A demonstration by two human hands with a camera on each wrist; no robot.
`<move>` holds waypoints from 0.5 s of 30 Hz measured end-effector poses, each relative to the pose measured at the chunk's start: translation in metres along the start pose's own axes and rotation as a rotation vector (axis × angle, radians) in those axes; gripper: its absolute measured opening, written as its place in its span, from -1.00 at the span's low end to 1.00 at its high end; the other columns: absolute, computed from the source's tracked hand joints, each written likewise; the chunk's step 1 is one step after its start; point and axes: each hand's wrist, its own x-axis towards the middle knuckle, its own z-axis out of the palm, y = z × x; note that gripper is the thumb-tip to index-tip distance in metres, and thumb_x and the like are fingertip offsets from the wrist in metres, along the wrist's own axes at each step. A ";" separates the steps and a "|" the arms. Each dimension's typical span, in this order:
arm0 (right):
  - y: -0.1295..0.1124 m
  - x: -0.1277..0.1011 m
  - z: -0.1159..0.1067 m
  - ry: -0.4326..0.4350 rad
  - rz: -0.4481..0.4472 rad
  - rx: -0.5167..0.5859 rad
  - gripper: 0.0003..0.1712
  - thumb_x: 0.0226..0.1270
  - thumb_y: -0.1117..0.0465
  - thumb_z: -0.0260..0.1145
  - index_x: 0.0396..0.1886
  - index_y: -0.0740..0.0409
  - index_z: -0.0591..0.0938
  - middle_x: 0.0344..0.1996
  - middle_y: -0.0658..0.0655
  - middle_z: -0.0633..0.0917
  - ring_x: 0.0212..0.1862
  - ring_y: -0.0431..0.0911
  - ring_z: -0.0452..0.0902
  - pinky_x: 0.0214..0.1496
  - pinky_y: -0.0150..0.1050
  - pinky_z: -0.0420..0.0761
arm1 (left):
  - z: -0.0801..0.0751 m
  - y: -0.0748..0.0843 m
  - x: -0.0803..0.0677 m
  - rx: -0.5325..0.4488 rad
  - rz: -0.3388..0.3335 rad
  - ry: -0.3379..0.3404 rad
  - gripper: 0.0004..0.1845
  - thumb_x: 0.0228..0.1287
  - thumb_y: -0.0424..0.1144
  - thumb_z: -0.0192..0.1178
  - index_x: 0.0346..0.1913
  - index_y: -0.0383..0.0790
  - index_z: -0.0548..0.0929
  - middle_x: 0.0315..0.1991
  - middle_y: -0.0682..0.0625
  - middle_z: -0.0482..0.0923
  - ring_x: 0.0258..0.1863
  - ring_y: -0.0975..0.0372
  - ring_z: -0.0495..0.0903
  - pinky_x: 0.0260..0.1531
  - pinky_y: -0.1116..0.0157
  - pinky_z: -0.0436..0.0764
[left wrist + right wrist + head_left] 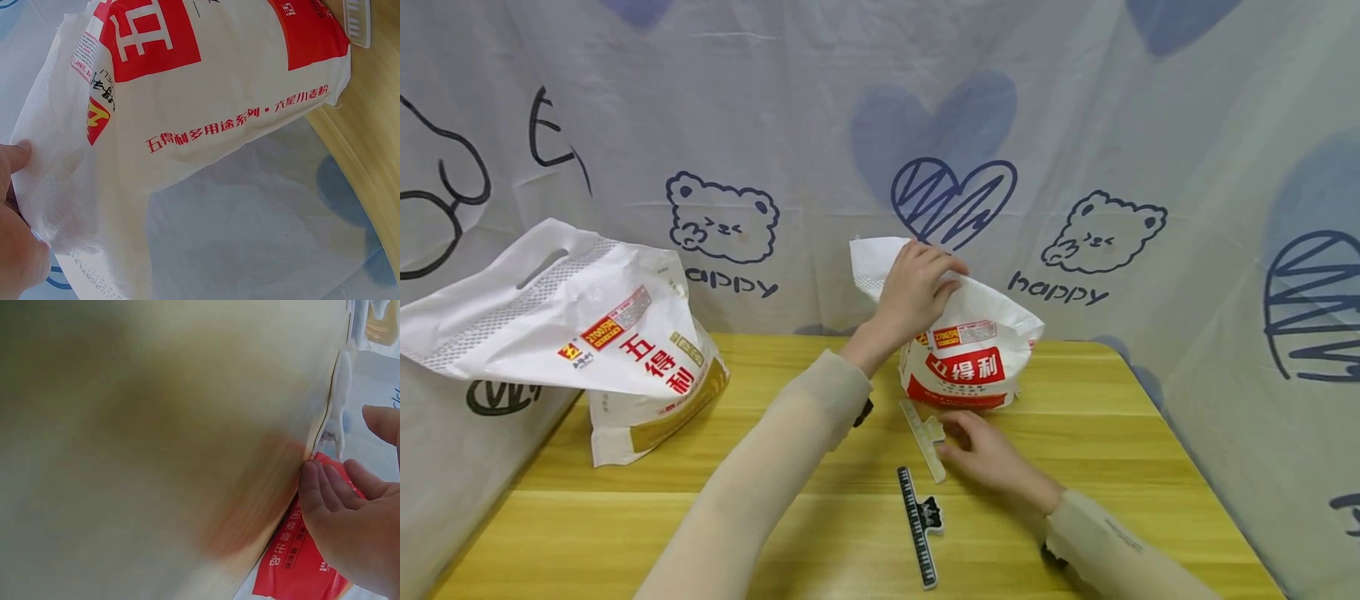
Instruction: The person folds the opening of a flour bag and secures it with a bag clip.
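A white flour bag with red print stands at the back of the table. My left hand pinches its folded-over top; in the left wrist view, the thumb of that hand lies at the bag's upper edge. A pale bag clip lies in front of the bag. My right hand is right at the clip's handle, thumb and fingers apart on either side of it. In the right wrist view, the clip shows beyond the open gap of the hand.
A black clip with piano-key print lies nearer on the wooden table. At the left stands a second flour bag, gold at its base, its handled top leaning left. A printed cloth hangs behind the table.
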 end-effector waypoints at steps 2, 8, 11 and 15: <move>0.000 0.005 0.001 -0.005 0.008 -0.016 -0.45 0.40 0.20 0.43 0.32 0.27 0.57 0.17 0.19 0.66 0.14 0.06 0.62 0.25 0.07 0.62 | 0.000 0.000 0.000 0.001 0.003 0.005 -0.88 0.43 -0.31 0.33 -0.06 -0.13 0.78 -0.03 0.01 0.75 0.10 0.09 0.56 0.48 0.10 0.29; 0.002 0.015 0.005 -0.021 0.011 -0.109 -0.47 0.39 0.20 0.41 0.31 0.26 0.60 0.13 0.17 0.68 0.06 -0.02 0.61 0.20 0.02 0.62 | 0.002 -0.001 -0.001 0.005 -0.006 -0.002 -0.88 0.43 -0.30 0.33 -0.05 -0.12 0.78 -0.04 0.01 0.75 0.10 0.10 0.56 0.49 0.12 0.28; 0.002 0.019 0.006 -0.025 -0.004 -0.138 -0.49 0.39 0.23 0.40 0.29 0.30 0.60 0.12 0.20 0.68 0.06 0.01 0.61 0.20 0.04 0.61 | 0.002 -0.001 -0.001 0.008 -0.006 -0.002 -0.87 0.43 -0.29 0.33 -0.05 -0.12 0.78 -0.04 0.02 0.75 0.09 0.11 0.56 0.48 0.13 0.28; 0.000 0.022 0.006 -0.019 -0.035 -0.150 -0.51 0.38 0.27 0.40 0.26 0.34 0.61 0.15 0.27 0.67 0.14 0.12 0.60 0.26 0.10 0.58 | 0.002 -0.002 0.000 0.018 0.001 0.008 -0.87 0.43 -0.30 0.32 -0.05 -0.12 0.78 -0.05 0.01 0.75 0.08 0.10 0.56 0.46 0.15 0.30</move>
